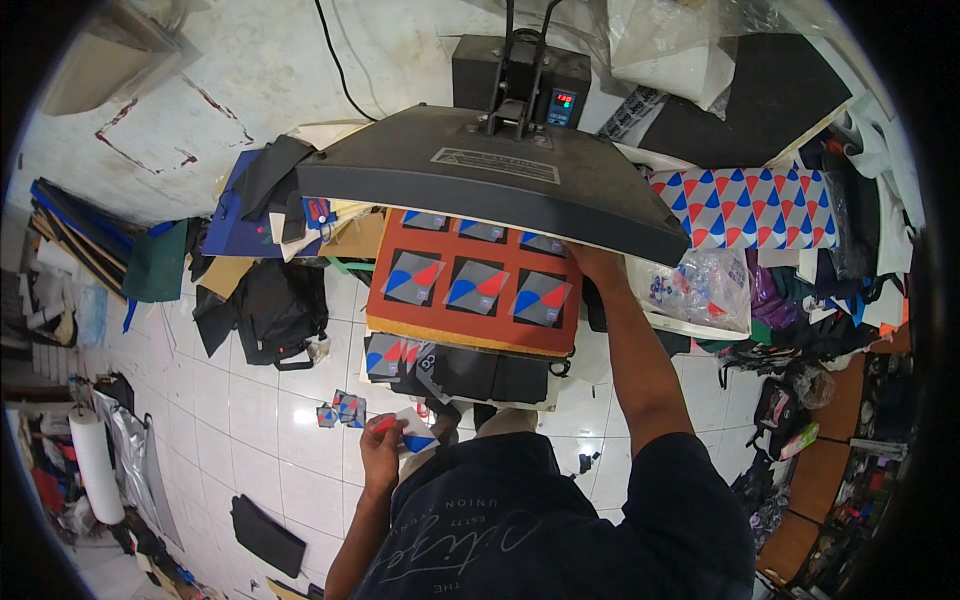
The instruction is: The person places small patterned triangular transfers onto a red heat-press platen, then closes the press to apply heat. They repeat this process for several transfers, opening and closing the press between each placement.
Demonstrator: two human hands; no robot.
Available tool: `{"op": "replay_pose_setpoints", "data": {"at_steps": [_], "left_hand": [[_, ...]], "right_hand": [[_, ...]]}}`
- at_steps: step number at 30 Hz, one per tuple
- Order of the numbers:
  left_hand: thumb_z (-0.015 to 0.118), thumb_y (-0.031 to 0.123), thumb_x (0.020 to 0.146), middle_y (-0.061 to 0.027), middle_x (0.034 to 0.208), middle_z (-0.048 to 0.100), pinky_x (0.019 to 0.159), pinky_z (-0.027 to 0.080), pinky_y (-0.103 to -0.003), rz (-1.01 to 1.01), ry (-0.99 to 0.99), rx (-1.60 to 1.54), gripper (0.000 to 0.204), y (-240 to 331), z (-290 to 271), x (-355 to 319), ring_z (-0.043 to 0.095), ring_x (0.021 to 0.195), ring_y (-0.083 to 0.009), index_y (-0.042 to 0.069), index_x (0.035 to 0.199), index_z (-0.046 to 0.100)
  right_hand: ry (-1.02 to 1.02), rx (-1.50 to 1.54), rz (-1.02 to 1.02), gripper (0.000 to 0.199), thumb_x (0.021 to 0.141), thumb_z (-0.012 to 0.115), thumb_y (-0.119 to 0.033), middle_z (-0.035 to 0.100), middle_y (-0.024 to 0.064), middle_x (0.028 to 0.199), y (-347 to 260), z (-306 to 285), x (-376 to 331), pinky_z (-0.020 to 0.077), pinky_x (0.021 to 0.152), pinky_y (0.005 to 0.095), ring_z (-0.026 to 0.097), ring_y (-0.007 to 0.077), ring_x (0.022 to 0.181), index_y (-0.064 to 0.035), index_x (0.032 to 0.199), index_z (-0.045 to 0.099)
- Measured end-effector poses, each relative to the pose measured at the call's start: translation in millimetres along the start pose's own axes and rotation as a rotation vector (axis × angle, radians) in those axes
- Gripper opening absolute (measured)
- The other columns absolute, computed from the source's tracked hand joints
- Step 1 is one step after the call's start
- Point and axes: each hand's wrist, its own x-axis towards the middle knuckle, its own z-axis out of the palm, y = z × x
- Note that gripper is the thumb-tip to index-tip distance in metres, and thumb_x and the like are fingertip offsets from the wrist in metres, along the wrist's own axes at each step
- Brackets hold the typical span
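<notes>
My left hand (381,452) pinches a small printed sheet (420,430) in red, blue and pale grey, close to my body. My right hand (597,262) reaches to the far right corner of the red-brown press pad (376,312), partly below the raised upper plate (470,170) of a heat press; its fingertips are hidden there. On the pad lie two rows of dark square pieces, each topped by a printed square (474,288) in blue, red and grey. The plate's front edge cuts off the far row.
On the shelf before the pad are dark folded pieces (505,375) and more printed squares (383,357). A patterned sheet (745,208) and a clear plastic bag (705,285) sit at right. A black backpack (275,312) and loose printed squares (347,408) lie on the tiled floor.
</notes>
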Motion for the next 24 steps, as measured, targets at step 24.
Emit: {"op": "replay_pose_setpoints", "data": {"at_steps": [24], "left_hand": [[0.064, 0.010, 0.091, -0.0142, 0.099, 0.068, 0.080, 0.050, -0.030, -0.009, 0.003, 0.043, 0.027, 0, -4, -3, 0.064, 0.090, -0.0193, -0.003, 0.113, 0.056]], "right_hand": [[-0.010, -0.044, 0.014, 0.042, 0.082, 0.072, -0.043, 0.067, 0.0151, 0.109, -16, -17, 7, 0.0469, 0.092, 0.0450, 0.061, 0.0371, 0.104, -0.0099, 0.108, 0.070]]}}
